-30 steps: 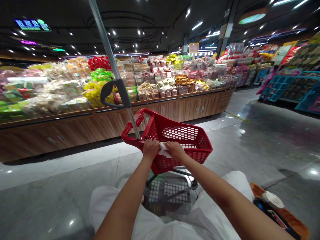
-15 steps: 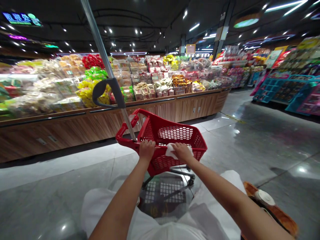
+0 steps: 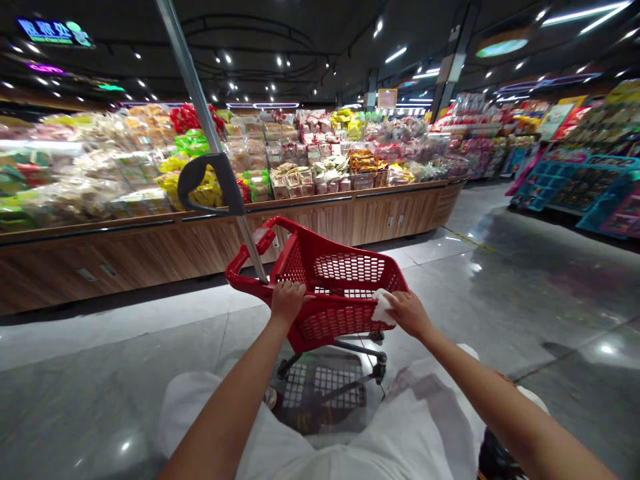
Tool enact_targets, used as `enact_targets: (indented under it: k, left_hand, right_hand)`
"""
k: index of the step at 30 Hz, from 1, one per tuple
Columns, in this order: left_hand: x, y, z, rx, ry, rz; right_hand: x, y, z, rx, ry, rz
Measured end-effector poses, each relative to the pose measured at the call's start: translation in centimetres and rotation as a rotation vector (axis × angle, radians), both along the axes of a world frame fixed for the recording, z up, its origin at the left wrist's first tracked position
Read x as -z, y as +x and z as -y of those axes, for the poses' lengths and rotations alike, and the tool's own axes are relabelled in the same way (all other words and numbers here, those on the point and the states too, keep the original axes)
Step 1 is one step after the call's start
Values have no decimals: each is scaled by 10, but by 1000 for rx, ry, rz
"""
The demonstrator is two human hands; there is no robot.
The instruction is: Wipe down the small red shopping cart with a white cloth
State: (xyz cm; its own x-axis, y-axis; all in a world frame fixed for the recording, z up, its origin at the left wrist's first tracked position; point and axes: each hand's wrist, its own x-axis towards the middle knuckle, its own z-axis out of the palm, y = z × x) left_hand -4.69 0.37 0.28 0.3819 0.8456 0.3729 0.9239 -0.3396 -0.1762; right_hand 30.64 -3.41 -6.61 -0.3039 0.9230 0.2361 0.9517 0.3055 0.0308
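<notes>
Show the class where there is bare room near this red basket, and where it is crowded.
Inside the red basket, open mesh lies between the left hand and the right hand, which holds a white tissue. Bare polished floor runs between the wooden counter and the basket, and on to the blue racks. The counter top is crowded with bagged snacks.

White loose garment [image 3: 425, 427], soft creases, spreading wide below. Left forearm [image 3: 225, 407], right forearm [image 3: 500, 407] bare; left hand [image 3: 287, 301], right hand [image 3: 409, 313] bare too.
</notes>
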Motion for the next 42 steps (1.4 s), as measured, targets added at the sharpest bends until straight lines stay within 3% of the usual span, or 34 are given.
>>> enact_targets:
  k: [3, 9, 12, 15, 20, 23, 26, 31, 34, 37, 42]
  left_hand:
    - [2, 5, -2, -16, 8, 10]
    - [4, 6, -6, -43, -26, 62]
    - [4, 4, -5, -34, -27, 46]
    - [4, 4, -4, -15, -3, 24]
    - [6, 5, -1, -1, 37, 21]
    - [6, 8, 1, 4, 41, 33]
    - [6, 14, 2, 3, 33, 43]
    - [5, 22, 2, -13, 36, 31]
    - [3, 18, 3, -7, 45, 15]
    - [1, 11, 4, 42, 50, 31]
    - [2, 10, 4, 33, 80, 77]
  right_hand:
    - [0, -9, -3, 38, 5, -8]
    - [-23, -143, -25, -41, 23, -50]
    - [-31, -180, -30, -115, 68, -70]
    - [-27, -159, -29, -175, 79, -24]
    - [-1, -49, -16, -109, 90, 29]
    - [5, -11, -8, -78, 108, 8]
    - [-1, -32, -11, -75, 76, 16]
    - [-24, -137, -27, -158, 79, -70]
    - [-31, -170, -30, -154, 85, -85]
    - [-28, -154, -27, -166, 69, -37]
    - [-8, -63, -12, -72, 56, 35]
